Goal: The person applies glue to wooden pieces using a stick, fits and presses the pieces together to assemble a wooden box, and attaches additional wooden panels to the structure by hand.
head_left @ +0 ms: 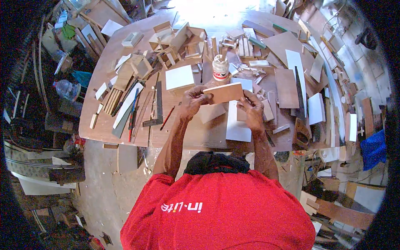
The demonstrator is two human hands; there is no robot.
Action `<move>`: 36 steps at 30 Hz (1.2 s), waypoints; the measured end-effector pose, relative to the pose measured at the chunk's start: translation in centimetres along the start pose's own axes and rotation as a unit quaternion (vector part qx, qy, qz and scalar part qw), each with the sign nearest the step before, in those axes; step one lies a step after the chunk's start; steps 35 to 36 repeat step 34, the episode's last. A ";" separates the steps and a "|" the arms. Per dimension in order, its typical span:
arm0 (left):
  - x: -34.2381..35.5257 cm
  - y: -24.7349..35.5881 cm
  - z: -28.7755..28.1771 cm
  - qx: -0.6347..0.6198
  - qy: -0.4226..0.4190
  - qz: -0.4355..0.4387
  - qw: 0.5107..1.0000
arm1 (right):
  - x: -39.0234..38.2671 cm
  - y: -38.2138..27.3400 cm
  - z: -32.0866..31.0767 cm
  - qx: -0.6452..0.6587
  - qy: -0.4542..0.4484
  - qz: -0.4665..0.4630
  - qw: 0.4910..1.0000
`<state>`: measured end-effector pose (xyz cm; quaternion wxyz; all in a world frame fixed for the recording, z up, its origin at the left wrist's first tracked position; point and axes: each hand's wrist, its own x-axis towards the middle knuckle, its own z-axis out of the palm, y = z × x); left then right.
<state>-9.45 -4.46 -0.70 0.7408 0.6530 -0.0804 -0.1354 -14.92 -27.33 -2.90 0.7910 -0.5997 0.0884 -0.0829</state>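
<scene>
A small flat rectangular wooden board (227, 94) is raised above the worktable, its brown face toward me and a pale upper edge. My left hand (193, 102) pinches its left end between thumb and fingers. At the opposite end, my right hand (252, 109) grips the right edge. Just beyond the board stands an open white jar (220, 69) with a red label and whitish residue round its mouth. A white-topped block (180, 78) lies past my left hand. Nearer to me are a dark try square (158, 104) and a red pencil (168, 118).
Small wooden boxes and frames (168, 37) pile up at the table's back left. Offcuts (246, 46) and a brown panel (286, 88) crowd the right side. Long strips (132, 98) lie at left. A plastic bottle (68, 90) is beyond the table's left edge.
</scene>
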 end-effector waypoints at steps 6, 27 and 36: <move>-0.9 1.3 -0.7 0.298 0.112 0.250 0.914 | -0.2 0.7 2.4 0.029 0.007 0.021 0.999; -1.4 3.3 -7.1 0.104 0.039 0.153 0.982 | 0.3 -0.4 8.8 -0.086 -0.041 -0.023 0.995; -0.5 5.1 -8.8 -0.025 -0.061 0.112 0.992 | 1.2 -0.7 11.3 0.038 -0.004 0.076 0.996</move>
